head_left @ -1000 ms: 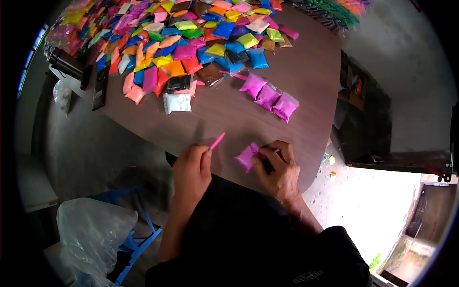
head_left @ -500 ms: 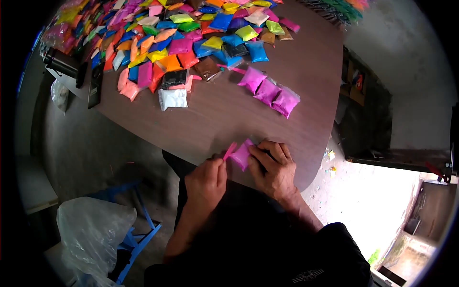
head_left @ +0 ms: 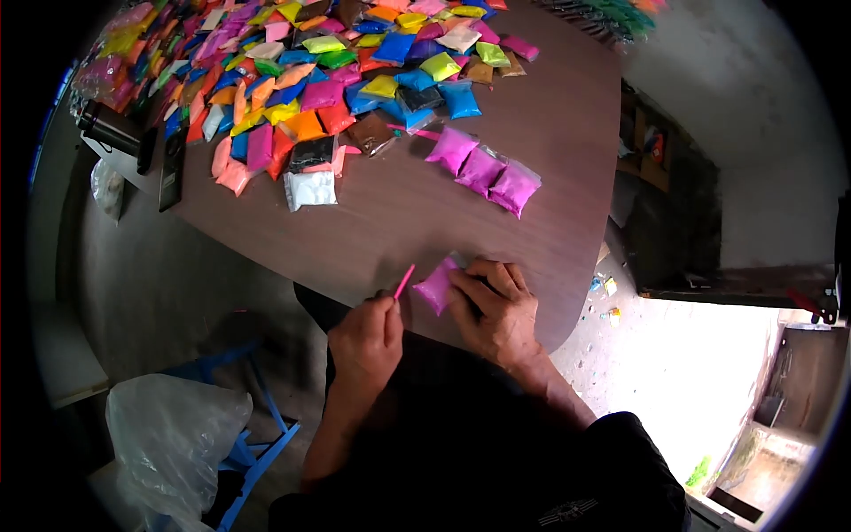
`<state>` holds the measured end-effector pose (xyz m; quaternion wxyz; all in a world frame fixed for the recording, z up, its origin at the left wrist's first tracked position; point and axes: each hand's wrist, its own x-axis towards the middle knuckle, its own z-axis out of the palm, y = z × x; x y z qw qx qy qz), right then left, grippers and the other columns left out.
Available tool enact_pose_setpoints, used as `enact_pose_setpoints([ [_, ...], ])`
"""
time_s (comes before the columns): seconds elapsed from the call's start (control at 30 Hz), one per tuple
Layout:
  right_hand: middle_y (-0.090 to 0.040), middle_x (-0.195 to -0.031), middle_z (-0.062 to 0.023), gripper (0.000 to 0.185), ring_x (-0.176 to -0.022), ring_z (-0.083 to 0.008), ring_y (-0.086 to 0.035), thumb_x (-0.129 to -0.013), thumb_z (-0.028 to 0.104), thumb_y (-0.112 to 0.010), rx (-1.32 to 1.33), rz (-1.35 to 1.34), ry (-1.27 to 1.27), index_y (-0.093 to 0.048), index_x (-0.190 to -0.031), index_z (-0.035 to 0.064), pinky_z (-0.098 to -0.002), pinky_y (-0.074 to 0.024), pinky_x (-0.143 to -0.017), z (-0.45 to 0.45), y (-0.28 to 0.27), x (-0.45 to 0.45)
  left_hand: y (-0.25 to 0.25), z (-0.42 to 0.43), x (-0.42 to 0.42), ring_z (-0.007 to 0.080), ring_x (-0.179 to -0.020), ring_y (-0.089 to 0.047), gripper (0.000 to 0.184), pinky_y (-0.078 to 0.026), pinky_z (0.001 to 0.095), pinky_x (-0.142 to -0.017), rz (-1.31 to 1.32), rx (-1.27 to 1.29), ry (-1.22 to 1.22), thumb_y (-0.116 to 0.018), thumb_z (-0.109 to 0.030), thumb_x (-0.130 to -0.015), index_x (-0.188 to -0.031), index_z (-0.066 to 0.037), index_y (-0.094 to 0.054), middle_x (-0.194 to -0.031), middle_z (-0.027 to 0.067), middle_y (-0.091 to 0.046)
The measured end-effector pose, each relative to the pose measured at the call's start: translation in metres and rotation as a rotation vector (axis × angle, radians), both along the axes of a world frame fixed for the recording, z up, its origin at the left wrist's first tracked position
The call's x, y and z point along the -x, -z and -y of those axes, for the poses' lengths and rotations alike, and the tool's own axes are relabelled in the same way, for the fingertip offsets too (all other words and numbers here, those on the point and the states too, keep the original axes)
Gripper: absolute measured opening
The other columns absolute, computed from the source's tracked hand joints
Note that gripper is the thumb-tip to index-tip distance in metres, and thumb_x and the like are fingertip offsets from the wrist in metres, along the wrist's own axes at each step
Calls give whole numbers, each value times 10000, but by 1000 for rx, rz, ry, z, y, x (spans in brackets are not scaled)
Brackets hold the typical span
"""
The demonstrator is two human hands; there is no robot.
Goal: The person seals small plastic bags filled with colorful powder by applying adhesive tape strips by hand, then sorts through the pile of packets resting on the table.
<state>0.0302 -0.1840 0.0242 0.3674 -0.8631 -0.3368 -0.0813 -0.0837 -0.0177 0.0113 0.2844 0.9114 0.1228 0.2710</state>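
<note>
Near the front edge of the brown table [head_left: 372, 232], my left hand [head_left: 367, 339] is closed around a thin pink plastic stick [head_left: 404, 281], its tip pointing up and away. My right hand [head_left: 498, 310] pinches the right side of a small clear packet of pink-purple material [head_left: 435, 285]. A narrow gap separates stick and packet. Farther back, three similar packets [head_left: 483, 170] lie in a slanting row, with another pink strip [head_left: 417, 132] partly visible beside them.
A large pile of colourful packets [head_left: 337, 89] covers the far left of the table. A dark flask [head_left: 113, 129] and a black flat object [head_left: 173, 170] are at the left edge. A blue stool [head_left: 257, 452] with a plastic bag [head_left: 177, 434] stands lower left.
My left hand has drawn the pink stick leftward, away from the packet. My right hand still pinches the packet. The whole view has shifted slightly.
</note>
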Motion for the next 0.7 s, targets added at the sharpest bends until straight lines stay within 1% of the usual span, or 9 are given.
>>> enact_pose_setpoints([
  [0.17,-675,-1017,-56,266,-917,-273,-668,-755,67,-821,5,-1,4,-792,-1018,96,-379,-572,-789,0,-1,0,1,4,1,379,-712,-683,107,-548,427,-616,50,91,-8,-741,-19,-906,-980,-9,-664,-827,186,-696],
  [0.23,-676,-1017,-57,262,-922,-274,-670,-755,69,-823,1,5,5,-791,-1014,96,-381,-573,-790,0,0,0,-1,17,2,378,-720,-687,120,-552,426,-621,71,121,137,-751,-27,-898,-980,-22,-664,-844,181,-702],
  [0.27,-677,-1018,-59,258,-926,-275,-672,-755,71,-825,-3,11,8,-791,-1011,95,-383,-575,-792,0,0,0,-1,17,2,378,-720,-687,120,-552,426,-621,70,120,135,-751,-27,-898,-980,-22,-664,-844,181,-702],
  [0.33,-679,-1018,-60,258,-926,-275,-674,-753,72,-827,0,5,10,-790,-1008,93,-385,-576,-790,0,0,0,-2,17,1,379,-722,-691,124,-557,427,-622,-34,78,74,-761,-29,-886,-970,-28,-670,-838,178,-703],
  [0.4,-681,-1018,-61,258,-927,-275,-676,-752,73,-829,7,0,14,-789,-1005,92,-386,-577,-789,0,-1,1,4,7,-3,382,-713,-690,120,-557,431,-617,-10,42,39,-766,-27,-878,-961,-24,-679,-822,179,-701],
  [0.47,-683,-1015,-61,254,-928,-275,-678,-751,77,-834,7,-10,9,-788,-1000,92,-386,-577,-792,-1,-2,1,8,-4,-5,352,-688,-681,109,-548,421,-599,41,-30,-27,-752,-53,-899,-951,-48,-656,-785,141,-676],
  [0.53,-684,-1014,-61,253,-930,-275,-678,-752,79,-836,-2,11,5,-788,-999,92,-385,-577,-795,-2,1,0,1,-7,-4,355,-686,-681,102,-548,424,-596,28,-10,-55,-749,-52,-901,-956,-44,-663,-775,140,-677],
  [0.6,-684,-1014,-60,251,-932,-276,-679,-752,80,-838,-5,27,9,-788,-998,93,-385,-577,-798,0,2,0,-9,-5,-4,383,-707,-693,116,-551,406,-606,27,163,5,-757,-13,-885,-970,-7,-678,-816,184,-699],
  [0.7,-687,-1015,-60,255,-931,-280,-679,-751,87,-843,2,11,3,-787,-1000,94,-385,-576,-800,0,1,-1,-12,8,-3,379,-716,-698,113,-554,411,-611,-19,181,98,-764,-30,-890,-965,-15,-681,-826,187,-702],
])
